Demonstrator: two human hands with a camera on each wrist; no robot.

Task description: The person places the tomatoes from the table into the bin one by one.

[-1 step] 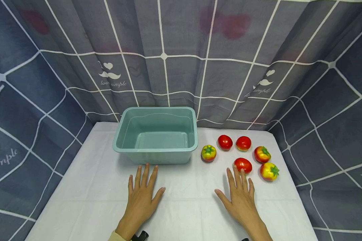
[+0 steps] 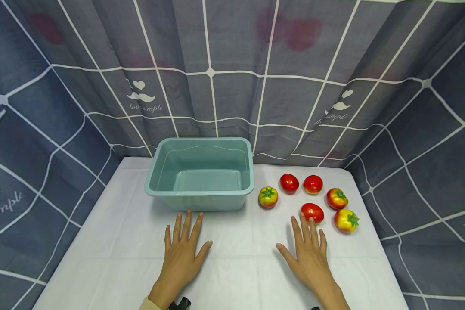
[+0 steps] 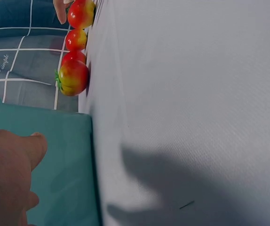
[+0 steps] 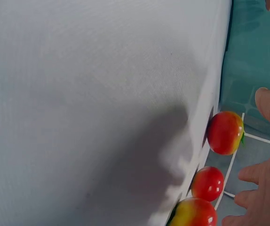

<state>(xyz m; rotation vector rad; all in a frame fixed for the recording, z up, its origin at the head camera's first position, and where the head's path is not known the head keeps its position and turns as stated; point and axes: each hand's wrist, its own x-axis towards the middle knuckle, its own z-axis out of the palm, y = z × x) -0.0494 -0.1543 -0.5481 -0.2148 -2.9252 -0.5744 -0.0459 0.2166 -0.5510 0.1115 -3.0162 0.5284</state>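
Note:
My left hand (image 2: pixel 183 254) is held palm down with straight, spread fingers in front of the green plastic basin (image 2: pixel 201 201); it holds nothing. My right hand (image 2: pixel 308 256) is also spread with straight fingers and holds nothing. Its fingertips overlap the lower edge of a red tomato (image 2: pixel 312 211) in the head view; whether they touch it I cannot tell. Behind lie two more red tomatoes (image 2: pixel 289 183). A yellow-green tomato (image 2: pixel 268 196) with a green stem top sits beside the basin. Two red-and-yellow tomatoes (image 2: pixel 345 221) lie at the far right.
A white cloth (image 2: pixel 240 267) covers the table. Dark checked curtains (image 2: pixel 232 99) hang behind and along both sides. The basin stands at the back, left of the tomatoes, with its inside bare. Hand shadows fall on the cloth in both wrist views.

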